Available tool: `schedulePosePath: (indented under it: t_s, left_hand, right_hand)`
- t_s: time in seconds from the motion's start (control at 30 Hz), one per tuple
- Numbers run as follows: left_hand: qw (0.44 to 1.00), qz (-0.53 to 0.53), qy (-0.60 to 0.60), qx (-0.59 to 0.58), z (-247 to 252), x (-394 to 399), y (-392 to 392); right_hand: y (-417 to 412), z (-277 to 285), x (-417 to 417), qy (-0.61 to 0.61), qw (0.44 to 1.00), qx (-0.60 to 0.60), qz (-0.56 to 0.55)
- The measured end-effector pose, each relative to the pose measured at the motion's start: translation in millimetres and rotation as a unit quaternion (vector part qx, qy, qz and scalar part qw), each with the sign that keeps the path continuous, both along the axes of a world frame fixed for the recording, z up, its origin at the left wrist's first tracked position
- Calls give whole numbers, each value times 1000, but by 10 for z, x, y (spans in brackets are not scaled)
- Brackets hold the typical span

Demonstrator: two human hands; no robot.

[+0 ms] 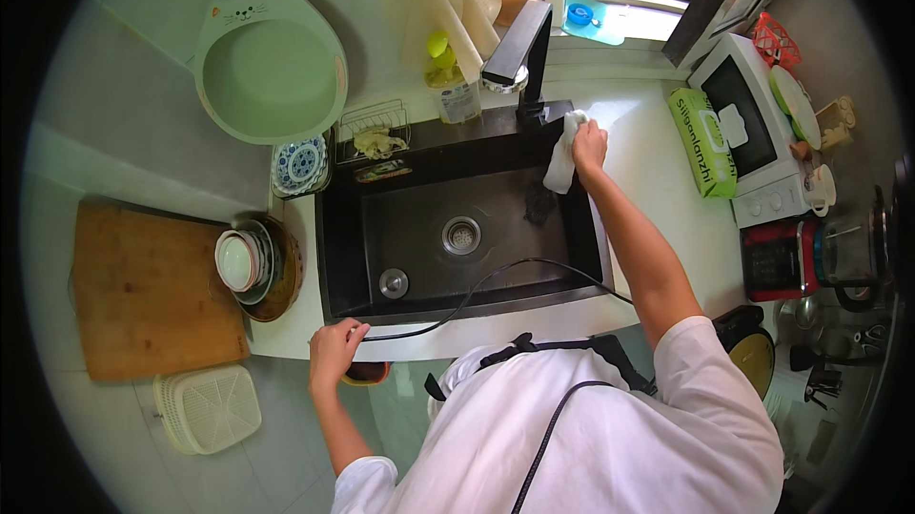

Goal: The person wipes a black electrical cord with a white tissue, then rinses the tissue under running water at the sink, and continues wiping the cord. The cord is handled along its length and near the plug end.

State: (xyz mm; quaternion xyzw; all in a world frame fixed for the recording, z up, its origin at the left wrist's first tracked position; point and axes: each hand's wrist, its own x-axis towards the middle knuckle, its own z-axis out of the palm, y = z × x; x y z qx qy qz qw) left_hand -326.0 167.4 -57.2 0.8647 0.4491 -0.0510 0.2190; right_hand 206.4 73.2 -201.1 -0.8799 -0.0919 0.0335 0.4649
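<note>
My right hand [590, 147] grips a damp-looking white cloth [560, 169] at the right back corner of a black sink [457, 308]. The cloth's lower end hangs over the inner wall, just above a dark scouring pad [539, 203]. At the front left edge of the counter, my left hand [333, 351] has its fingers closed around a black cable [468, 294]. From there the cable arcs over the front of the sink to the right. A round drain strainer [461, 235] and a metal stopper [394, 284] show on the sink floor.
A black faucet [529, 49] rises behind the sink, beside a soap bottle [455, 95]. Stacked bowls [239, 260] and a wooden cutting board [150, 292] are at the left. To the right are a green wipes pack [697, 135] and a white microwave [765, 188].
</note>
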Motion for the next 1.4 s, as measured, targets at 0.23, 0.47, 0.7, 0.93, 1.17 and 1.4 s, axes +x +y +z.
schedulePosePath:
  t_s: [0.23,0.47,0.7,0.93,1.17,1.4]
  left_hand:
    - [998,49,21,-27,-674,-672,-38]
    - [997,77,7,-7,-1318,-976,-144]
    - [993,98,-61,25,-1414,-506,-3]
    - [961,93,-251,-73,-1316,1040,45]
    - [684,298,-414,-521,-1508,2685,172]
    - [589,228,-457,-626,-1540,3526,198]
  right_hand:
    - [42,-72,124,-20,995,-28,89]
    - [42,-241,-70,55,994,91,38]
    - [270,-191,-973,272,932,241,6]
    - [388,281,-1419,515,781,351,41]
    - [315,383,-1281,538,739,405,-20]
    - [234,408,-930,459,813,358,6]
